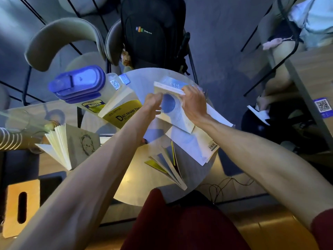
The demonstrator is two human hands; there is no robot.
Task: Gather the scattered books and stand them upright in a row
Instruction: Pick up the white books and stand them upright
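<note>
A pale book with a blue circle on its cover [171, 107] is tilted up over the far side of the round table [137, 186]. My right hand [194, 103] grips its top edge and my left hand [153, 103] touches its left side. A yellow book [122, 112] stands upright at the left. Another book [70, 145] stands fanned open further left. A thin book [167, 166] stands splayed near the table's front. A white book [196, 147] lies flat under my right forearm.
A large plastic water jug with a blue lid [81, 85] stands at the table's far left. A black backpack [153, 31] sits on a chair behind. A wooden tissue box [19, 206] lies at the near left. Cables trail on the floor at the right.
</note>
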